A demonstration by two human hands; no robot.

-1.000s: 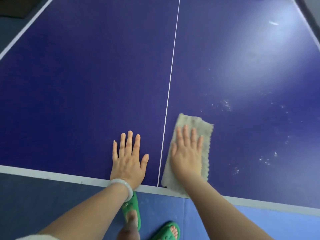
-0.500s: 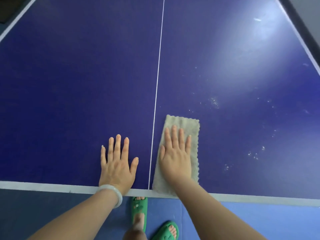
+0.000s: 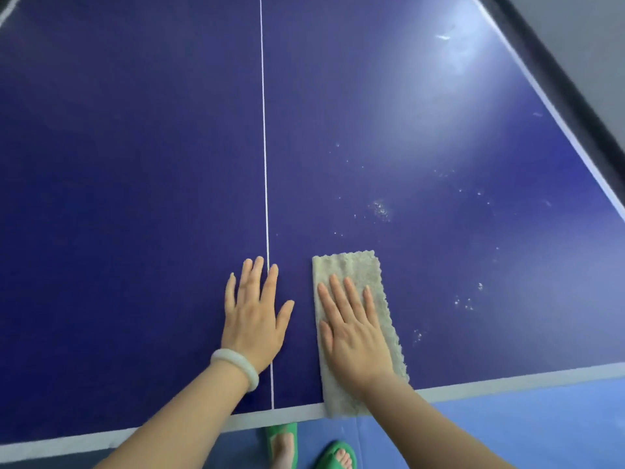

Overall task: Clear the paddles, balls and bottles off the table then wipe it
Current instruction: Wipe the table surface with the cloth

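Fingers spread flat on both: right hand [image 3: 355, 336] presses the grey cloth [image 3: 351, 269] lower center on the blue table [image 3: 135, 164], left hand [image 3: 253, 319] just beside it.

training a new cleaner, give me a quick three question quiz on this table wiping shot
1. True or false: the left hand presses the cloth flat on the table.
2. On which side of the centre line do the white specks lie? A: left. B: right. C: both sides equally.
3. Which wrist wears the bracelet?

Key: 1 false, the right hand lies on the cloth with straight fingers and the left rests on bare table; 2 B; 3 left.
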